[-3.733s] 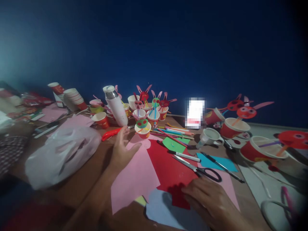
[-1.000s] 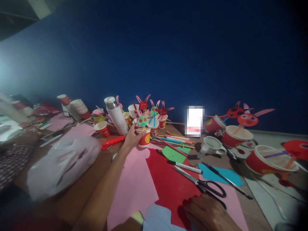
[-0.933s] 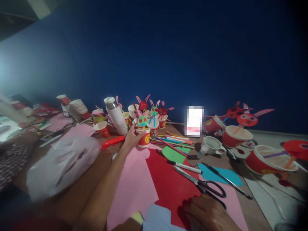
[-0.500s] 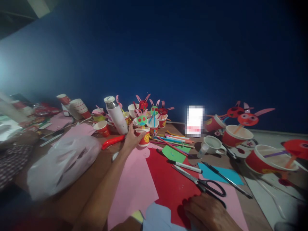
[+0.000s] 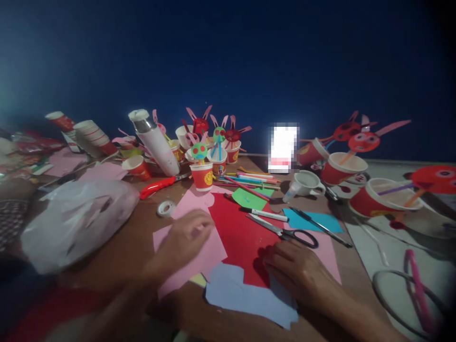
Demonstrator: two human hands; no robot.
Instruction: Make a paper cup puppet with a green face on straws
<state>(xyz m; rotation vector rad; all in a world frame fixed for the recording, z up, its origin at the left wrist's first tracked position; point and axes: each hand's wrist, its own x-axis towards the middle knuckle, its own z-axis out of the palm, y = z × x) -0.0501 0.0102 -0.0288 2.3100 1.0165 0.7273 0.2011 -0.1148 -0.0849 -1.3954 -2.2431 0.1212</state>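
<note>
My left hand (image 5: 188, 236) hovers over a pink paper sheet (image 5: 204, 251), slightly blurred, its fingers curled in and nothing visible in them. My right hand (image 5: 294, 263) rests on the red paper sheet (image 5: 237, 232) with bent fingers; whatever lies under the fingertips is hidden. Just beyond it lie black-handled scissors (image 5: 285, 232), their lower handle partly behind the hand. A red paper cup (image 5: 202, 176) with a green rabbit-eared paper face (image 5: 198, 152) stands upright past the left hand. Cut light-blue paper (image 5: 245, 287) lies between my forearms.
A white thermos (image 5: 156, 145), a red-handled cutter (image 5: 156, 186) and a tape roll (image 5: 166, 208) are on the left, beside a plastic bag (image 5: 78, 218). Colored pencils (image 5: 249, 179), a marker (image 5: 265, 214) and a white mug (image 5: 308, 183) lie beyond. More rabbit cups (image 5: 344, 168) stand right. A checked sleeve (image 5: 12, 223) shows at left.
My left hand has let go of the red rabbit cup and drawn back over the pink paper. The view has tilted down. My right hand stays near the scissors.
</note>
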